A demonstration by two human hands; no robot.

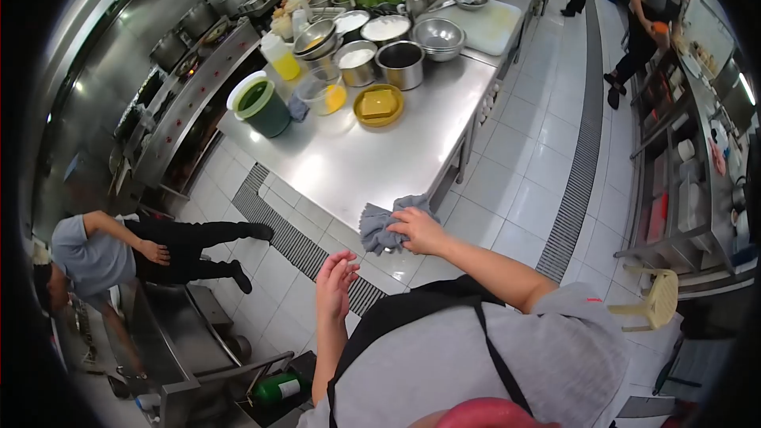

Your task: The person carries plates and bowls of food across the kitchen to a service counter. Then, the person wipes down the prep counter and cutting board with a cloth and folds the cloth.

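A crumpled grey cloth lies over the near corner of the steel table. Pressed onto it from the right is my right hand, its fingers bent around the fabric. My left hand is raised in front of the apron, left of the cloth and apart from it. Its fingers are loosely curled and apart, with nothing visible in them. Farther up the table, a yellow block sits in a yellow dish, beside a clear bowl with yellow contents and a green-filled tub.
Metal pots, steel bowls and a white cutting board crowd the table's far part. One person leans over a counter at left; another works at right. A beige stool stands at right.
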